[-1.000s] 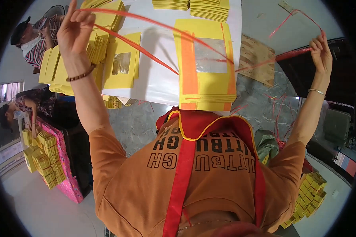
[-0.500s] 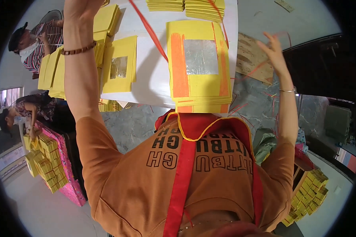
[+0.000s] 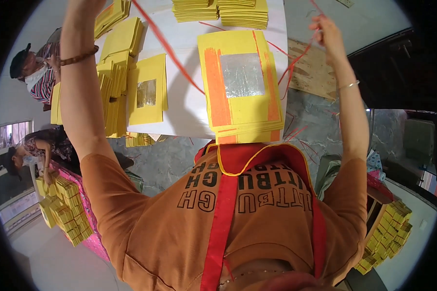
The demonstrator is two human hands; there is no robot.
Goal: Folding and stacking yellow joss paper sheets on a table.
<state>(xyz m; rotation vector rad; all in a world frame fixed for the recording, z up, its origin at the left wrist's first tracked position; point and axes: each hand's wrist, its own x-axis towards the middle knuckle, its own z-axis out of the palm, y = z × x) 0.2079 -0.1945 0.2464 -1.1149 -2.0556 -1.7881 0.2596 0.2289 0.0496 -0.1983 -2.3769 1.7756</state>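
A stack of yellow paper sheets (image 3: 213,114), with orange bands and a silver foil square (image 3: 243,75) on top, lies at the table's near edge before my chest. My right hand (image 3: 326,38) is raised past the table's right side, its fingers closed on a thin red plastic string (image 3: 298,59) that hangs in a loop toward the stack. My left hand (image 3: 85,5) reaches up at the top left. Its fingers are cut off by the picture's edge. Another stretch of red string (image 3: 167,46) runs taut from the top edge down to the stack's left side.
On the white table (image 3: 179,114), more yellow stacks (image 3: 240,14) stand at the back and a foil-marked stack (image 3: 148,111) at left. A wooden board (image 3: 308,72) lies right of the table. Two people (image 3: 46,140) sit at left. Bundled yellow stacks (image 3: 386,237) stand at lower right.
My right hand, spread before, has moved up and left and closed on the red string. My left arm has shifted left and up. The view has shifted slightly.
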